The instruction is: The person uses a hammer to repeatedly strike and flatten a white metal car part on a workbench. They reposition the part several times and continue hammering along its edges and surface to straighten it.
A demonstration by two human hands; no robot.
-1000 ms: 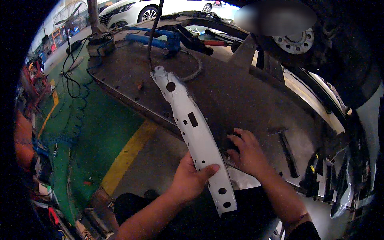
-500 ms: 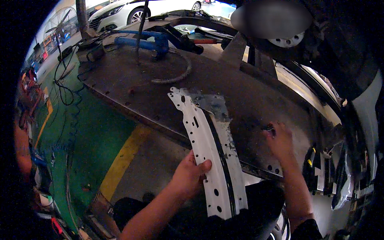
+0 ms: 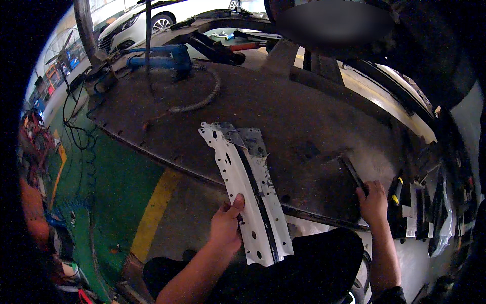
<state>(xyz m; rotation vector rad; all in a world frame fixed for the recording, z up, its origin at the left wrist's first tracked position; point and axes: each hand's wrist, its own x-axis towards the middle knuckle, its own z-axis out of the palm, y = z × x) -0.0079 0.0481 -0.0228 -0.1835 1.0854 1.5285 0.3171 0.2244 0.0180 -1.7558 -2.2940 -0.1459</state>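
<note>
My left hand [image 3: 227,224] is closed on the left edge of a white sheet-metal car body panel [image 3: 242,190], its thumb on top. Holes dot the long panel, a black seam runs down it, and bare, scuffed grey metal shows at its far end. That far end rests on a dark steel workbench [image 3: 283,96]; the near end lies over my lap. To the right, my right hand [image 3: 373,202] is closed round the dark handle of what looks like a hammer [image 3: 351,171]. Its head is dim against the bench, and it is apart from the panel.
A blue hydraulic cylinder [image 3: 167,60] with a curved hose [image 3: 207,99] lies at the bench's far left. An upright post [image 3: 86,30] and a white car [image 3: 136,25] stand beyond. Cables [image 3: 76,121] hang at left; dark and clear strips [image 3: 440,223] lie at right.
My right hand has drawn back toward me, and the handle of the tool in it now shows. The view has shifted; my left hand still grips the panel.
</note>
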